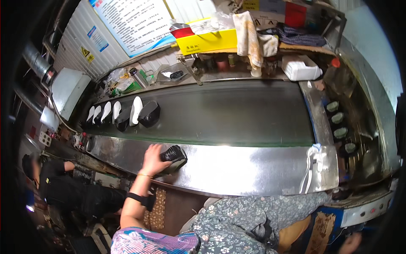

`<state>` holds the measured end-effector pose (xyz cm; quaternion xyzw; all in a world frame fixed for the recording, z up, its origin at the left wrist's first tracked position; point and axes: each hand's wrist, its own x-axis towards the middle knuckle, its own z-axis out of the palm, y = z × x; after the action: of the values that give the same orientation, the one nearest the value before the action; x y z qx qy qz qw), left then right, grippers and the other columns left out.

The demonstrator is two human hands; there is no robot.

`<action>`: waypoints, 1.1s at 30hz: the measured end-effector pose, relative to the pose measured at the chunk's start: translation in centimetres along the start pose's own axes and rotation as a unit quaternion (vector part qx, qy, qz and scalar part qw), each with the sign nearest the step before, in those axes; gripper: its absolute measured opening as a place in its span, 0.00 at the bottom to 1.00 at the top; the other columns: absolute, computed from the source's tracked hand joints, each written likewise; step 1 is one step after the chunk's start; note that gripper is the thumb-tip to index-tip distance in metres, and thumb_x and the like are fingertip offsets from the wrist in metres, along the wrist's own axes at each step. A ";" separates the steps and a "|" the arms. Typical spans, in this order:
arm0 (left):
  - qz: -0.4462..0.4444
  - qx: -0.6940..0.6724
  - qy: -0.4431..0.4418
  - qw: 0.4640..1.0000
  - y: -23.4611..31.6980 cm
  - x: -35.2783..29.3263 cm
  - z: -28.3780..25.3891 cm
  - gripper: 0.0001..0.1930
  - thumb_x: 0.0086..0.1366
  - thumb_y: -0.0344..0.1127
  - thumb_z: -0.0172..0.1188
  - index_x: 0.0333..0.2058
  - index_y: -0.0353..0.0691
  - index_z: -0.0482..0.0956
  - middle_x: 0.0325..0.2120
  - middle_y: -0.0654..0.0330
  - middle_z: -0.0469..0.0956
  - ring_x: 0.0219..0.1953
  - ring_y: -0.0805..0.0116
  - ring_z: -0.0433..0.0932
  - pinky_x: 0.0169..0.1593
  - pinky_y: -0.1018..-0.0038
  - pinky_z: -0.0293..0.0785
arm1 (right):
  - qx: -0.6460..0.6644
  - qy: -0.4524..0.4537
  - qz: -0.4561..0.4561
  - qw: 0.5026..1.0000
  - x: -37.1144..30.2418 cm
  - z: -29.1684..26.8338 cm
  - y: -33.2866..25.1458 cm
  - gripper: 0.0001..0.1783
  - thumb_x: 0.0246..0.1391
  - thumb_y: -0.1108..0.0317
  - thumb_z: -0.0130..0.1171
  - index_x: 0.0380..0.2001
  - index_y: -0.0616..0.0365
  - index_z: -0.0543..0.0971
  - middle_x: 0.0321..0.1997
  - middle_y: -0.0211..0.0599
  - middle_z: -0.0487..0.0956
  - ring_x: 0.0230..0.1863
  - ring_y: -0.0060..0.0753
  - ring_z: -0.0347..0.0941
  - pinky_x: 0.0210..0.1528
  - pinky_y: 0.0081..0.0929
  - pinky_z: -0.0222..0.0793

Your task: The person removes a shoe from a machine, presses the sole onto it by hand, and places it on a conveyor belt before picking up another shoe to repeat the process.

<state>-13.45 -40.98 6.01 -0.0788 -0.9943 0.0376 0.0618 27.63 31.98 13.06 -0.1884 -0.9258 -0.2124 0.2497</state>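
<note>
Steel rail (237, 167) fronts a dark belt (228, 112) in the head view. At 9 o'clock of the rail's middle, the left hand (153, 160) has its fingers wrapped around a black shoe (173, 155), which rests on the rail's near edge, not yet on the belt. The right hand is out of view. At 11 o'clock from the held shoe, a row of shoes (122, 113), black uppers with white soles, already lies on the belt near its left end; the rest of the belt is bare. By this judgement several shoes are placed and this one remains. A white cloth (313, 167) hangs over the rail at 3 o'clock. A person in black (63, 186) sits at 8 o'clock.
</note>
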 end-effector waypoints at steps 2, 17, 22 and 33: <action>-0.142 -0.166 -0.123 0.968 -4.1 -0.8 0.8 0.50 0.37 0.48 0.78 0.58 0.30 0.67 0.55 0.40 0.72 0.58 0.48 0.71 0.62 0.63 0.66 | 0.056 -0.074 0.001 0.996 -4.4 7.7 -4.0 0.09 0.57 0.63 0.61 0.27 0.56 0.83 0.30 0.42 0.81 0.31 0.48 0.76 0.37 0.41 0.73; -0.172 -0.087 -0.186 0.963 -4.3 -4.3 0.9 0.33 0.35 0.39 0.76 0.43 0.32 0.78 0.36 0.45 0.82 0.42 0.49 0.81 0.49 0.62 0.77 | 0.478 -0.111 0.170 0.855 -6.7 13.5 -17.7 0.17 0.47 0.72 0.62 0.43 0.64 0.81 0.36 0.49 0.82 0.37 0.45 0.79 0.44 0.35 0.74; 0.004 -0.486 -0.330 0.810 6.3 -2.6 -1.9 0.30 0.37 0.35 0.77 0.43 0.31 0.79 0.36 0.59 0.83 0.40 0.69 0.80 0.50 0.70 0.75 | 0.563 -0.125 0.196 0.793 3.5 7.5 -24.2 0.08 0.51 0.74 0.62 0.36 0.63 0.83 0.39 0.46 0.84 0.42 0.42 0.81 0.46 0.31 0.75; 0.033 -0.597 -0.789 0.143 43.7 -6.6 -5.3 0.48 0.60 0.79 0.34 0.65 0.43 0.60 0.59 0.48 0.69 0.53 0.56 0.76 0.54 0.58 0.74 | 0.448 0.194 0.262 0.832 6.2 -7.2 -16.6 0.15 0.50 0.72 0.67 0.43 0.61 0.82 0.38 0.37 0.80 0.38 0.34 0.78 0.42 0.25 0.73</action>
<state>0.39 1.34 6.77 -0.0513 -0.2110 -0.5239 -0.8237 17.84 16.02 17.05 -0.2464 -0.7678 0.2665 0.5279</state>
